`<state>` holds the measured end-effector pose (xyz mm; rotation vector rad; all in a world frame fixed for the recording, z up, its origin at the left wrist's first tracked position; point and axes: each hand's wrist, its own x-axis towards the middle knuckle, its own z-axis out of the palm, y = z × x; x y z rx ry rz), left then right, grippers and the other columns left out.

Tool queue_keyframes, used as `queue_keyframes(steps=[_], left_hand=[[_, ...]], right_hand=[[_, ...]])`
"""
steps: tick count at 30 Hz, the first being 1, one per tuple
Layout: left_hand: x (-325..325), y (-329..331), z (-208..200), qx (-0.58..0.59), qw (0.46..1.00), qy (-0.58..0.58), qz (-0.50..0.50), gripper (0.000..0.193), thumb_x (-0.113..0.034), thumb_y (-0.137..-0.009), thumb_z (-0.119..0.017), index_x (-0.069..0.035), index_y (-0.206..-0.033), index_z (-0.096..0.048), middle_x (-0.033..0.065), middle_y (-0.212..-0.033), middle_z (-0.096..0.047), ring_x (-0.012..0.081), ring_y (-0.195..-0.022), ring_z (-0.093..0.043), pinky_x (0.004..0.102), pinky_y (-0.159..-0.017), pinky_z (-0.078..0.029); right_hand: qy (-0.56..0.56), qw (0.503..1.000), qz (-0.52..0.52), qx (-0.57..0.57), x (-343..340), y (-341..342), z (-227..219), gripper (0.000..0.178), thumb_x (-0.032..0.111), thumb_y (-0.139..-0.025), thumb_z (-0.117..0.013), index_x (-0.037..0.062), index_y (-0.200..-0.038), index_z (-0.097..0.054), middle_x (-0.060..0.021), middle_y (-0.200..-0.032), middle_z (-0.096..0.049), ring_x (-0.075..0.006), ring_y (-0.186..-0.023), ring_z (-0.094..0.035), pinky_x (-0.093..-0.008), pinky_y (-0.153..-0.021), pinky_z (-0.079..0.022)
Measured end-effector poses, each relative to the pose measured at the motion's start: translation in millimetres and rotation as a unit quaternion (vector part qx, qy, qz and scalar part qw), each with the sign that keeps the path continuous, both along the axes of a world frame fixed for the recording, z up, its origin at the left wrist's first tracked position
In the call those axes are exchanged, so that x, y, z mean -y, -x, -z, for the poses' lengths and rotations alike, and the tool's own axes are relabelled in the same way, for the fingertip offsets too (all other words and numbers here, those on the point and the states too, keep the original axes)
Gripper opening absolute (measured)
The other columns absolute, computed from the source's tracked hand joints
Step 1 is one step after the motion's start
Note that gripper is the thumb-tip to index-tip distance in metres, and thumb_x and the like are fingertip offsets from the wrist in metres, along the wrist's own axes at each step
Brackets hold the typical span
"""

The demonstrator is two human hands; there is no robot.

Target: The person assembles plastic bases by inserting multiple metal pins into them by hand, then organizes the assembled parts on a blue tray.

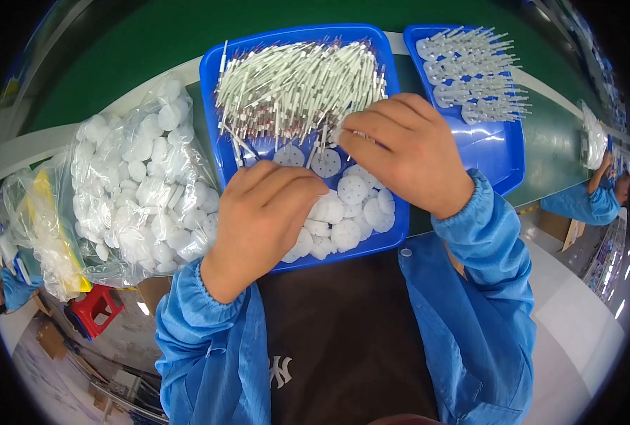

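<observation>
A blue tray (pixel 400 244) stands in front of me, with a heap of thin white rods (pixel 294 85) with dark reddish ends at its far side. White round discs with small holes (pixel 347 234) lie loose in its near part. My left hand (pixel 262 216) is closed over the middle of the tray, fingertips bent down beside a disc (pixel 288 156); its fingers hide what they hold. My right hand (pixel 411 152) is closed in a pinch at the right edge of the rods, next to another disc (pixel 325 163). A bit of white shows at its fingertips, too covered to name.
To the left is a clear plastic bag (pixel 141 184) full of white discs. At the right, a second blue tray (pixel 485 152) holds rows of discs with rods standing in them. A red stool (pixel 95 312) stands on the floor; people in blue sleeves sit at both sides.
</observation>
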<state>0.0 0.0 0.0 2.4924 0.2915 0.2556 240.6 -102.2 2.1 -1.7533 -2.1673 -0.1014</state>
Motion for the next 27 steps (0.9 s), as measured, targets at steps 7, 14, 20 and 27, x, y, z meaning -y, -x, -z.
queue_keyframes(steps=[7, 14, 20, 27], left_hand=[[3.2, 18.4, -6.3, 0.125, 0.842, 0.445, -0.278, 0.034, 0.011, -0.094, -0.068, -0.002, -0.125, -0.074, 0.0067, -0.114, -0.068, 0.0133, -0.101, -0.067, 0.0251, -0.074, -0.057], [9.7, 5.5, -0.4, 0.143, 0.784, 0.537, -0.278, 0.038, 0.011, -0.097, -0.067, 0.001, -0.133, -0.068, 0.0067, -0.124, -0.067, 0.0119, -0.110, -0.069, 0.0224, -0.078, -0.059], [11.8, -0.6, -1.5, 0.162, 0.752, 0.563, -0.304, 0.035, 0.006, -0.103, -0.064, 0.003, -0.138, -0.063, 0.0121, -0.129, -0.071, 0.0171, -0.110, -0.073, 0.0266, -0.078, -0.062], [14.0, -6.1, 7.2, 0.214, 0.782, 0.501, -0.303, 0.036, 0.011, -0.099, -0.067, 0.001, -0.133, -0.067, 0.0096, -0.131, -0.068, 0.0170, -0.118, -0.071, 0.0242, -0.084, -0.063]], right_hand=[[-0.016, 0.997, -0.069, -0.034, -31.5, 12.2, 4.5, 0.012, 0.016, -0.080, -0.077, 0.0160, -0.091, -0.074, 0.0018, -0.109, -0.072, -0.0190, -0.106, -0.068, -0.0406, -0.103, -0.050], [-0.003, 0.957, 0.049, -0.287, 3.0, 40.2, -11.7, 0.027, 0.015, -0.075, -0.094, 0.0144, -0.099, -0.080, 0.0001, -0.094, -0.074, -0.0209, -0.087, -0.070, -0.0427, -0.093, -0.052], [0.001, 0.961, 0.098, -0.258, 8.2, 43.9, -10.8, 0.028, 0.015, -0.073, -0.097, 0.0129, -0.096, -0.082, -0.0004, -0.072, -0.070, -0.0188, -0.065, -0.066, -0.0360, -0.083, -0.052], [0.047, 0.950, 0.109, -0.287, 3.8, 43.1, -16.7, 0.021, 0.014, -0.078, -0.093, 0.0111, -0.095, -0.081, -0.0010, -0.066, -0.069, -0.0187, -0.059, -0.065, -0.0344, -0.081, -0.052]])
